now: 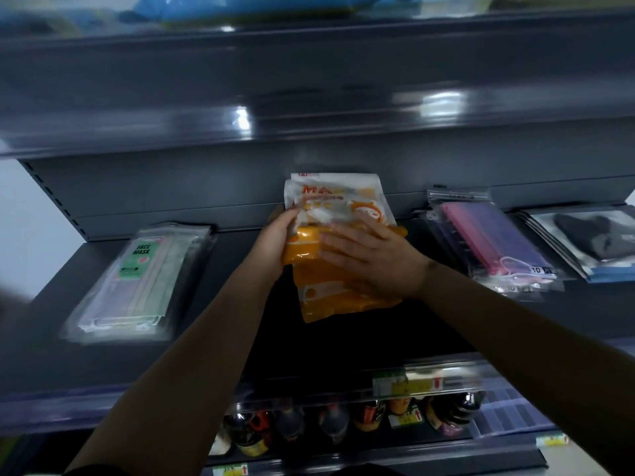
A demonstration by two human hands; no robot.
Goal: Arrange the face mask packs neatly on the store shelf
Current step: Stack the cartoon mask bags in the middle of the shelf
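Observation:
A stack of orange and white face mask packs [338,204] lies in the middle of the dark grey shelf [220,341], its top end against the back panel. My left hand [276,238] grips the stack's left edge. My right hand [372,261] lies flat on top of the packs with its fingers spread. A lower orange pack [330,304] sticks out toward me from under my right hand. To the left lies a clear stack of green and pastel packs labelled FACE MASK [137,283]. Pink and purple packs [494,240] lie to the right.
Black mask packs [591,240] sit at the far right of the shelf. Another shelf [309,108] hangs close overhead, with blue packages [257,5] on it. Below the front rail with its price tag [405,383] stand several dark bottles [330,424].

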